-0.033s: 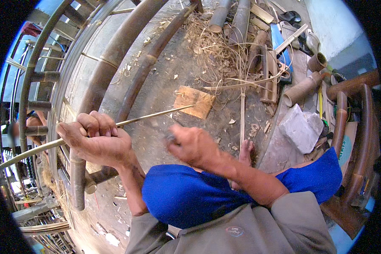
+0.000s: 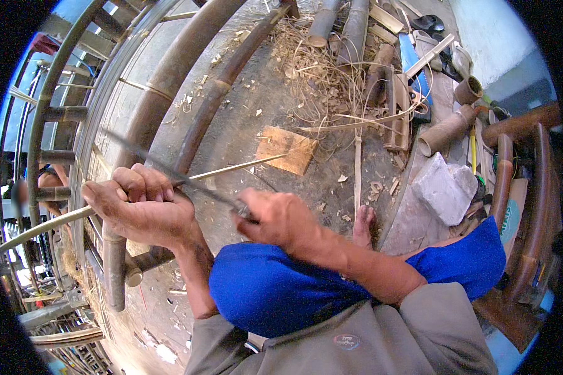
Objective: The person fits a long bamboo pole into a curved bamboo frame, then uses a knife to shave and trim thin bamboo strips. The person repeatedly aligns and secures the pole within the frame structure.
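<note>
Left hand: your left hand [image 2: 145, 203] is closed in a fist around a thin bamboo strip [image 2: 231, 169], gripping it partway along so that both ends stand free.
Bamboo strip: it runs from the lower left, through the fist, to a pale tip pointing up and right above a flat wooden board [image 2: 286, 149]; held nearly level, probably so that the blade can travel along it.
Right hand: your right hand [image 2: 280, 215] is clenched on the handle of a knife [image 2: 169, 169]; only the blade shows beyond the knuckles.
Knife: its long dark blade slants up and left across the strip and over your left fingers, at a shallow angle that suits shaving rather than chopping.
Knees: blue shorts [image 2: 281, 290] fill the lower middle; both hands work just above them, seemingly braced near the body for control.
Bare foot: a foot [image 2: 363, 226] rests on the ground just right of your right hand.
Ground: shavings and curled fibres [image 2: 319, 75] lie scattered above the board.
Curved frame: bent bamboo poles [image 2: 187, 62] arc along the left, well apart from the blade.
Right side: short bamboo tubes [image 2: 444, 128], a pale stone block [image 2: 444, 187] and a blue saw [image 2: 413, 59] lie near but beyond the hands.
</note>
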Tool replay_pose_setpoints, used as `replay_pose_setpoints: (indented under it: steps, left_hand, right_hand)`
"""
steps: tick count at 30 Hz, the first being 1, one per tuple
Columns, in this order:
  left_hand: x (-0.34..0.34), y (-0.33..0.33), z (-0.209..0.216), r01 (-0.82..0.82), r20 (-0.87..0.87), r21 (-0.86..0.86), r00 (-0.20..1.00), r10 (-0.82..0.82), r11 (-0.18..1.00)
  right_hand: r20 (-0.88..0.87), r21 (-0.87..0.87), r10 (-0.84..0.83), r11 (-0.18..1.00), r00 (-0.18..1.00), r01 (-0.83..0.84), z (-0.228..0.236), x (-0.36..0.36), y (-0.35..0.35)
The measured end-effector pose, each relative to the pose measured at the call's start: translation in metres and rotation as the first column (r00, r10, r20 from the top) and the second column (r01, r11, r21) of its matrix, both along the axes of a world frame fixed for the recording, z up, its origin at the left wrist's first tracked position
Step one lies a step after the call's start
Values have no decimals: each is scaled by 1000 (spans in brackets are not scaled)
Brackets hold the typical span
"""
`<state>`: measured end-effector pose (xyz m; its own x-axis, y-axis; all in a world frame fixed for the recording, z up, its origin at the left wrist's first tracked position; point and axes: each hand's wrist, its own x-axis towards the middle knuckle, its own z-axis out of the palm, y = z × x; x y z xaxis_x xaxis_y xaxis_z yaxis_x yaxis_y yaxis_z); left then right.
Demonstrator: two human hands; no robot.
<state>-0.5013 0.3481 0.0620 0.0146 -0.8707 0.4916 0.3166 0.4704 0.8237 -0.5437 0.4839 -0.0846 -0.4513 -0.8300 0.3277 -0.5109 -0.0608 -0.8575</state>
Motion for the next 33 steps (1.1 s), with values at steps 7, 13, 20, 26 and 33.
replay_pose_setpoints:
  steps: [7,13,20,26,33]
  left_hand:
    - [-2,3,9,-4,-34,17,999,5,1000]
    - [4,-1,5,15,-56,-12,998,-16,1000]
    - [8,-8,3,50,-104,42,994,-45,998]
    - [11,-15,-2,18,-55,31,998,-16,999]
    - [4,-8,2,-37,-66,36,997,39,999]
  right_hand:
    - [61,211,42,976,997,-54,2,-5,-6]
    - [39,456,-235,869,971,192,-13,-9,-5]
    - [-3,578,-322,772,947,265,-62,-29,0]
    - [87,615,-292,768,953,179,-156,-34,14]
    - [49,660,-240,736,970,149,-99,-49,16]
